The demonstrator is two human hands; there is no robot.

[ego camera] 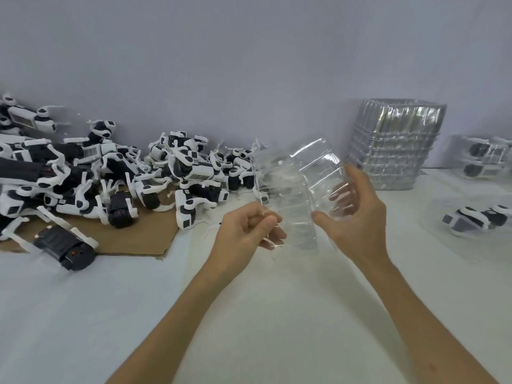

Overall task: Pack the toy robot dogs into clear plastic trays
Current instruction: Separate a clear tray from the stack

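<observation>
We see a white bench (249, 328) set against a plain grey wall (249, 51), with a heap of toy robot dogs (110, 173) on brown cardboard (133, 239) at the left. At centre our left hand (246, 231) pinches one edge of a clear plastic tray (299, 189) held above the bench, its long axis running from near us up and rightward. Our right hand (357, 214) grips its other side, fingers (342, 192) behind the plastic; farther right stand stacked empty trays (393, 145) and packed dogs (476, 217).

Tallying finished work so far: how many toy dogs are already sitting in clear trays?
3 visible: two packed dogs stacked at the far right edge, upper and lower, and one in a tray nearer on the right. More may lie beyond the frame edge.
</observation>
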